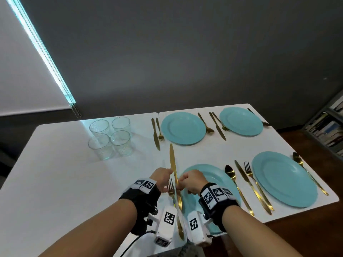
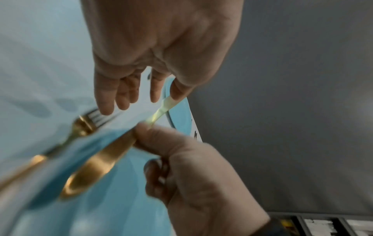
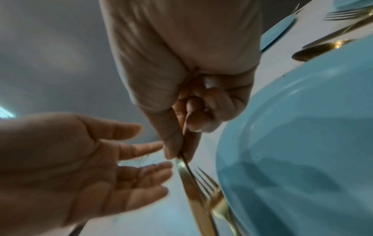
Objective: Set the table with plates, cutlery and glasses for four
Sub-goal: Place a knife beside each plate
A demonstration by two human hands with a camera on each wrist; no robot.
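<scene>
My right hand [image 1: 191, 179] pinches a gold knife [image 1: 172, 160] at its middle, blade pointing away over the white table [image 1: 55, 173]. My left hand [image 1: 162, 176] is beside it with fingers straight; its thumb tip touches the blade [image 2: 167, 103]. Under the knife a gold fork [image 1: 171, 189] lies on the table, left of the near-left teal plate [image 1: 213, 175], which my right wrist partly hides. A gold spoon [image 1: 231, 173] lies right of that plate. In the right wrist view the knife [image 3: 193, 191] crosses just above the fork [image 3: 210, 188].
Three more teal plates [image 1: 182, 127] [image 1: 241, 121] [image 1: 284, 179] have gold cutlery beside them. Several clear glasses [image 1: 111, 138] stand grouped at the table's far left. A bookshelf [image 1: 326, 128] stands past the table's right edge.
</scene>
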